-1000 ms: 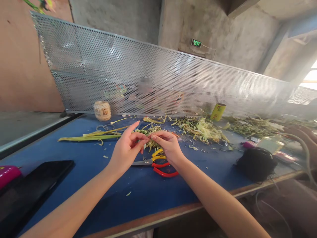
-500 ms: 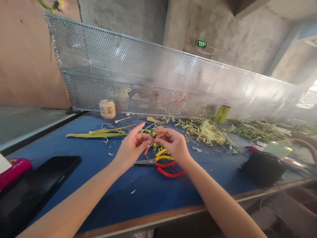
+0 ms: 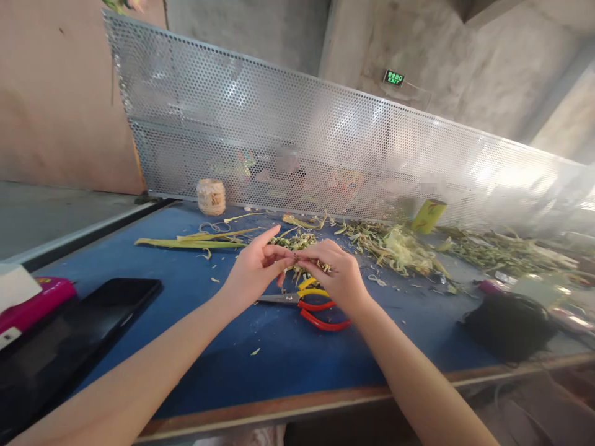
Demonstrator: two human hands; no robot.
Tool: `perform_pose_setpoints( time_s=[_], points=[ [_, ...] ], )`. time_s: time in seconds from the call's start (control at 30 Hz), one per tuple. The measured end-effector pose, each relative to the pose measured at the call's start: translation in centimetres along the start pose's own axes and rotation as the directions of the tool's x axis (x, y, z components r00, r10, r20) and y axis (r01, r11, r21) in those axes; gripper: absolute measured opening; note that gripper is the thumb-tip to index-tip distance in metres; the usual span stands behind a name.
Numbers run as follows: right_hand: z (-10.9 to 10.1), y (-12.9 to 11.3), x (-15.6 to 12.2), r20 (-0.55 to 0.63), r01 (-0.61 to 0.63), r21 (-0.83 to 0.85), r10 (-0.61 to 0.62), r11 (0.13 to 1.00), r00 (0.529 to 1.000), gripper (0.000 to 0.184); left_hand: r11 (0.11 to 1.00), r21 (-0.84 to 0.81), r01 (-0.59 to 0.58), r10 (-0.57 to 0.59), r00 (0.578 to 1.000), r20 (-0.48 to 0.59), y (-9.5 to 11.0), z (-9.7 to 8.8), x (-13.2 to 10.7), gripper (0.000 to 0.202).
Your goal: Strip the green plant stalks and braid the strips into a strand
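My left hand (image 3: 255,271) and my right hand (image 3: 335,275) meet fingertip to fingertip above the blue table (image 3: 195,322). Both pinch a small thing between thumb and fingers; it is too small to name. The left index finger sticks out straight. Just beyond the fingers lies a heap of green and yellow plant scraps (image 3: 297,243). Under the hands lie scissors with red and yellow handles (image 3: 310,302), blades pointing left. Long green leaf strips (image 3: 186,241) lie to the left of the hands.
A perforated metal screen (image 3: 325,148) runs along the table's back edge. A spool of twine (image 3: 211,197) and a yellow tube (image 3: 429,215) stand by it. More plant trimmings (image 3: 395,243) spread to the right. A black phone (image 3: 69,334), pink case (image 3: 32,302) and black bundle (image 3: 511,324) lie nearby.
The view has shifted, so everything sits further right in the picture. My hands stay together and the fingertips have closed tighter on the small thing.
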State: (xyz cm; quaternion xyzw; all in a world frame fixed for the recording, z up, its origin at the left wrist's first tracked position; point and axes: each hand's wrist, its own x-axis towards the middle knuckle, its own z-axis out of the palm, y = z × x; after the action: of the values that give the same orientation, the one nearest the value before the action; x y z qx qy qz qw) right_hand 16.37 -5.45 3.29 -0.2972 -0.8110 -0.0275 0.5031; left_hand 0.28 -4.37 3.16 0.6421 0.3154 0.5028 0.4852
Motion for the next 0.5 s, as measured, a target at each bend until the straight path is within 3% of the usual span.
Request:
perform_pose_setpoints(
  time_s=[0.17,0.37,0.5],
  points=[
    [0.11,0.06,-0.15,0.026,0.04,-0.023,-0.039,0.999,0.999,0.016,1.0,-0.002,-0.003,0.003,1.0,0.009,-0.25,-0.03,0.01,0.075],
    [0.61,-0.12,-0.27,-0.009,-0.009,-0.052,0.009,0.999,1.0,0.014,1.0,-0.005,0.006,-0.006,1.0,-0.024,-0.17,0.05,-0.01,0.077],
    [0.96,-0.17,-0.33,-0.05,-0.068,0.028,0.069,0.997,0.996,0.016,1.0,-0.014,0.004,-0.004,0.999,-0.032,-0.01,0.12,-0.05,0.079]
  ],
)
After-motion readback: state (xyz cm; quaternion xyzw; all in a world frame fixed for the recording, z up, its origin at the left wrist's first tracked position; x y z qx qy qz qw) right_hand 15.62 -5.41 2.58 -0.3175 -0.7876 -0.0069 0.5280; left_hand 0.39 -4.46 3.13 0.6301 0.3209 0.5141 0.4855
